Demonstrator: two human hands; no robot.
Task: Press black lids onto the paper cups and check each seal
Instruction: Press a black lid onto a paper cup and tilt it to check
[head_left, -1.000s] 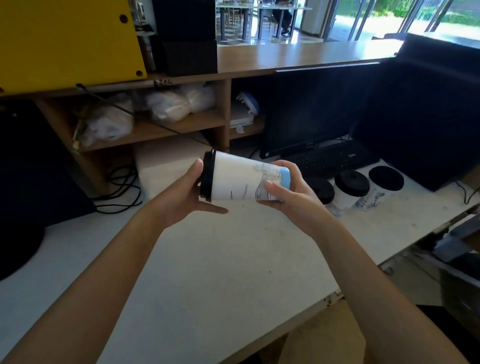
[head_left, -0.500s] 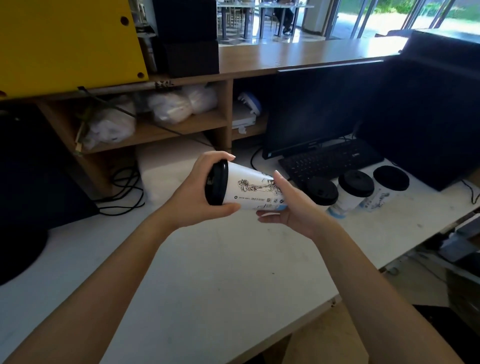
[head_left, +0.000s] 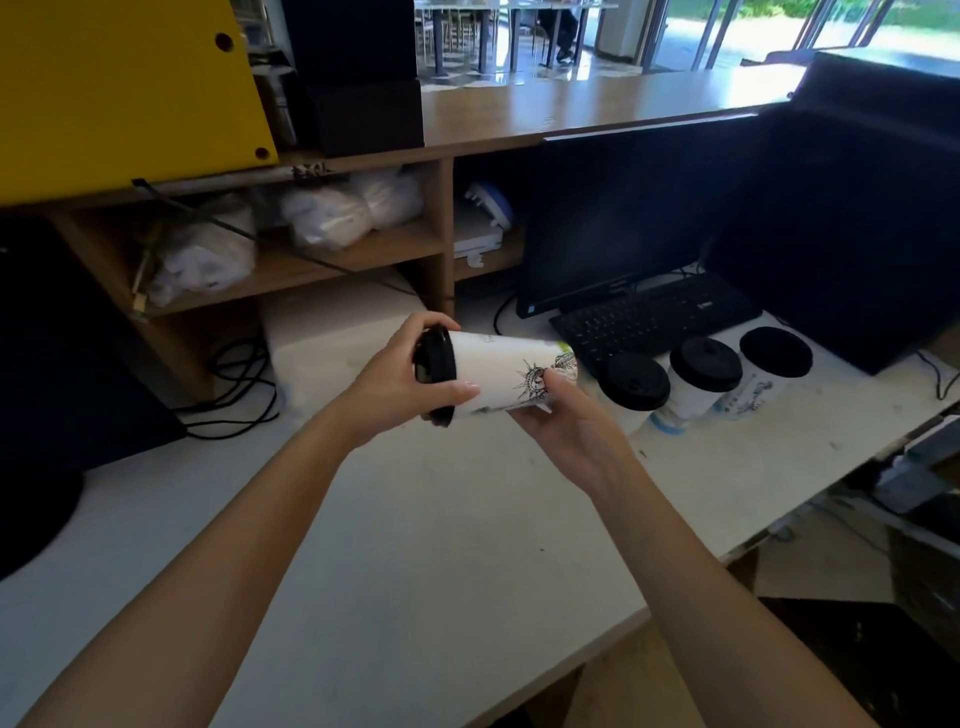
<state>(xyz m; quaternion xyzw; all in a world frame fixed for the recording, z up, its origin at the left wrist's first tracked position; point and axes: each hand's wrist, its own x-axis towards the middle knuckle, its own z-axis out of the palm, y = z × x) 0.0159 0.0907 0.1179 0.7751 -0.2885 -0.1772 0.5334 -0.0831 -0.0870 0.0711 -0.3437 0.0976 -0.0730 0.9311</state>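
**Head view.** A paper cup (head_left: 501, 371), white with a black line drawing, is held on its side in the air over the white table (head_left: 415, 545), just above the centre of the view. Its mouth points to 9 o'clock and its base to 3 o'clock. A black lid (head_left: 436, 374) sits on the mouth.

The left hand (head_left: 395, 382) closes round the lid end. Its fingers curl over the lid's rim from 12 o'clock, and its thumb lies across the cup wall at 6 o'clock, just past the rim. The right hand (head_left: 569, 439) grips the base end from below, with the thumb pressed on the printed wall and the fingers hidden behind the cup.

At 3 o'clock from the held cup, a row of lidded cups (head_left: 704, 374), three in all, stands upright on the table, side by side. A black keyboard (head_left: 654, 317) lies just beyond the row at 11 o'clock, with a dark monitor (head_left: 623, 223) behind it. White bags (head_left: 332, 218) rest on a wooden shelf (head_left: 291, 270) at 11 o'clock in the view.
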